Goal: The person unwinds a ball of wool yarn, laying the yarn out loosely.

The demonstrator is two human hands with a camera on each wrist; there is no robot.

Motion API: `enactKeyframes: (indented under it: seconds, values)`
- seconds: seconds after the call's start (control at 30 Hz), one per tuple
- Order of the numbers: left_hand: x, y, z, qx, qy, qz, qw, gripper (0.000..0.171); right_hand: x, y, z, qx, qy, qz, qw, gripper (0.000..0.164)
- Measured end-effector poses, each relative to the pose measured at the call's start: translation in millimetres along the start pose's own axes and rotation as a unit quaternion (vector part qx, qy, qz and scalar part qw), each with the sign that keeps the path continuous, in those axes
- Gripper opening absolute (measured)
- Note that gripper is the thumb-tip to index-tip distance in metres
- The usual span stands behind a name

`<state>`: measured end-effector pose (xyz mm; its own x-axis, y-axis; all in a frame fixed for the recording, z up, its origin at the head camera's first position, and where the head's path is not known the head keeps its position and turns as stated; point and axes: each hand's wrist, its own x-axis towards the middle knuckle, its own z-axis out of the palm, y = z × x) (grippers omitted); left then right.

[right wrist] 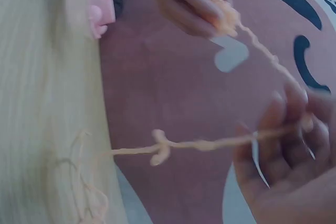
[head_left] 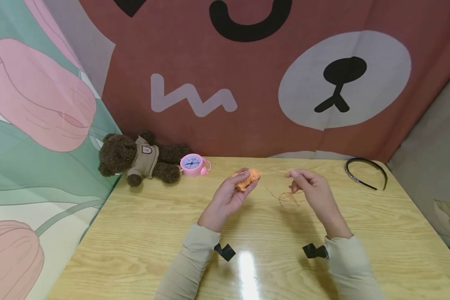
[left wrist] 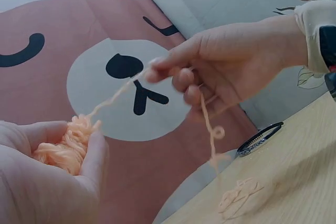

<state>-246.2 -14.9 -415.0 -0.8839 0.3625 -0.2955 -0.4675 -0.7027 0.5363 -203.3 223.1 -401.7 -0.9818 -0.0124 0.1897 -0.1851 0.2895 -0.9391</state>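
Note:
An orange bundle of yarn (head_left: 252,176) lies in my left hand (head_left: 228,196), gripped between thumb and fingers above the table. From the bundle a strand of yarn (left wrist: 113,98) runs across to my right hand (head_left: 316,195), which pinches it between thumb and forefinger. Past the right hand the strand hangs down with a small curl or knot (right wrist: 160,146) in it. Its loose end gathers in a tangled heap of yarn (left wrist: 239,198) on the tabletop. The left palm hides part of the bundle.
At the back left a brown teddy bear (head_left: 144,160) in a beige shirt lies on its side. A pink alarm clock (head_left: 191,165) stands beside it. A black headband (head_left: 360,181) rests at the back right of the wooden table (head_left: 135,233). A printed cloth (head_left: 255,83) hangs behind.

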Motion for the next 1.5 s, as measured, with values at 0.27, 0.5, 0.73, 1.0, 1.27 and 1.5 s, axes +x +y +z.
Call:
enactKeyframes:
  seconds: [0.27,0.5,0.73,1.0,1.27,1.5]
  values:
    - [4.9,8.1,-1.8,-0.05,0.036,0.049,0.9969,0.02,9.5,-1.3,-22.4,0.254,0.237,-0.022,0.937,0.032]
    - [-1.5,13.4,0.6,-0.058,0.019,0.028,0.9977,0.02,14.0,4.7,-30.9,0.043,0.189,0.083,0.977,0.043]
    - [-10.0,12.0,4.4,0.0,-0.042,-0.006,0.9991,0.034,18.0,7.1,4.6,-0.075,-0.058,0.012,0.995,0.062]
    - [-13.3,4.0,3.3,0.054,-0.081,-0.023,0.995,0.037,5.1,2.4,30.2,-0.07,-0.175,0.018,0.982,0.046]
    - [-13.2,-1.8,0.6,0.037,-0.065,-0.017,0.997,0.045,-4.4,0.4,-0.2,-0.005,0.032,0.015,0.999,0.039]
    - [-8.9,3.0,-1.1,-0.018,-0.02,0.022,0.9994,0.025,-0.6,0.5,-26.0,0.217,0.248,0.009,0.944,0.026]
